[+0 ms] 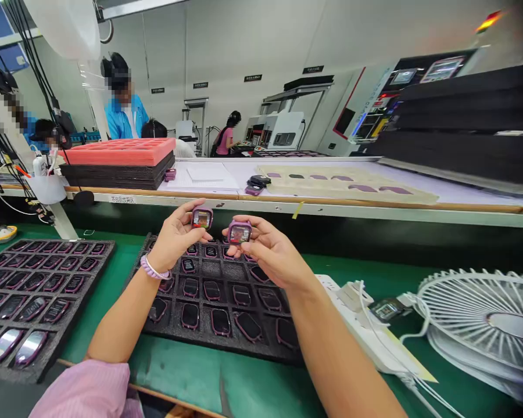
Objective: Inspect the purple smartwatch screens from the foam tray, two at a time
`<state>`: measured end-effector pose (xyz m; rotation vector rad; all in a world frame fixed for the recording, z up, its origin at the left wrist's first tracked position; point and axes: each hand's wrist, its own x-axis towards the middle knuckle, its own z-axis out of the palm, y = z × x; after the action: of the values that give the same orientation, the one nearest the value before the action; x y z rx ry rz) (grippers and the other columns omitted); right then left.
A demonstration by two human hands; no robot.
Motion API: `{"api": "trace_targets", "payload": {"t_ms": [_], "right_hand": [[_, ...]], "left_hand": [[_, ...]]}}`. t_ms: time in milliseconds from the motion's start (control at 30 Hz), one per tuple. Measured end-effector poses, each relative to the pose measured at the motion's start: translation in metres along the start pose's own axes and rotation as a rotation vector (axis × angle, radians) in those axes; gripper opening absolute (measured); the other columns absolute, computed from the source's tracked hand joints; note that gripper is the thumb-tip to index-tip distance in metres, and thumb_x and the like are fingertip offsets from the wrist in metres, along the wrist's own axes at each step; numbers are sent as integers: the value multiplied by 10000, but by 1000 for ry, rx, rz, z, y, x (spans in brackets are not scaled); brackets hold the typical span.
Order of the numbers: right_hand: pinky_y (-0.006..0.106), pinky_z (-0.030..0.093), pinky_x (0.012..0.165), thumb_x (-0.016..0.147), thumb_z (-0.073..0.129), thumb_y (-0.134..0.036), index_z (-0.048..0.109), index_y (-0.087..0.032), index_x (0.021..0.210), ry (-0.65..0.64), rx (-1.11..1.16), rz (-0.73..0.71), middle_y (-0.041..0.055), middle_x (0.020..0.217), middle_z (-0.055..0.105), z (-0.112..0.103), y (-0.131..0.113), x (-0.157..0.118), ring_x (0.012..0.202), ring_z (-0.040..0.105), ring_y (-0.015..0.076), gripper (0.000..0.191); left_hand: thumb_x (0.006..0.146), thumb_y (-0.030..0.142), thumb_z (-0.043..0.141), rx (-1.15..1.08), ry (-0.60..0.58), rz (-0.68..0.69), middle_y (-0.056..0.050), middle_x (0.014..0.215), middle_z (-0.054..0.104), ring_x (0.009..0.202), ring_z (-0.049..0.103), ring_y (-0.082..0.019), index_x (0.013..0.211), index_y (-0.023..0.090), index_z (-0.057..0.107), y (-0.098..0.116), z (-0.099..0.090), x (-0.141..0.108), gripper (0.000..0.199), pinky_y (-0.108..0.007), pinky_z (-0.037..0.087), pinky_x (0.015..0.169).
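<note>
Between the thumb and fingers of my left hand (181, 230) is a small purple-framed watch case (201, 218) with a glossy, reflective face. My right hand (268, 247) pinches a second purple watch case (239, 233), its shiny face turned towards me. The two cases are held side by side, a small gap apart, above a black foam tray (261, 326). Many similar dark-faced cases sit in that tray's pockets, and two pockets near its upper middle hold none. To the left, another foam tray (81, 302) carries rows of the same cases.
A white fan (483, 325) and a power strip (375, 337) with cables lie at the right. A raised shelf (253, 203) runs across, bearing red foam trays (117, 152), a sheet with purple pieces (344, 184) and a black tray stack (462, 116). People work beyond it.
</note>
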<state>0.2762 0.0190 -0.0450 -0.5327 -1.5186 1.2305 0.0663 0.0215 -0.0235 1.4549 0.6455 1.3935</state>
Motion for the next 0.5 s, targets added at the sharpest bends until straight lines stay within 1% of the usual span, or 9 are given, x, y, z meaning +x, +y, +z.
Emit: {"api": "trace_targets", "payload": {"t_ms": [167,400,500], "right_hand": [[302,572,675,802,769,-253,568,-222,1218,-32,24,12,72,1060,694,1,3,1,742,695,177,463],[299,578,697,812,762,-226,579,-222,1226,-22,31,7,69,1075,700,-1,5,3,753,703,173,452],[301,581,683,805,760,-225,580,-218,1226,-9,19,4,75,1074,703,-2,5,3,754,706,181,458]], "left_hand": [[688,189,757,3,7,-8,-25,966,654,658,656,-100,1258,228,586,-8,1,-1,597,-223,576,648],[688,158,730,7,-5,-27,-27,984,647,682,664,-109,1262,225,577,-10,4,-1,597,-222,581,659],[688,152,721,7,-1,-22,-30,990,648,692,672,-112,1272,220,576,-13,3,1,606,-225,586,672]]}}
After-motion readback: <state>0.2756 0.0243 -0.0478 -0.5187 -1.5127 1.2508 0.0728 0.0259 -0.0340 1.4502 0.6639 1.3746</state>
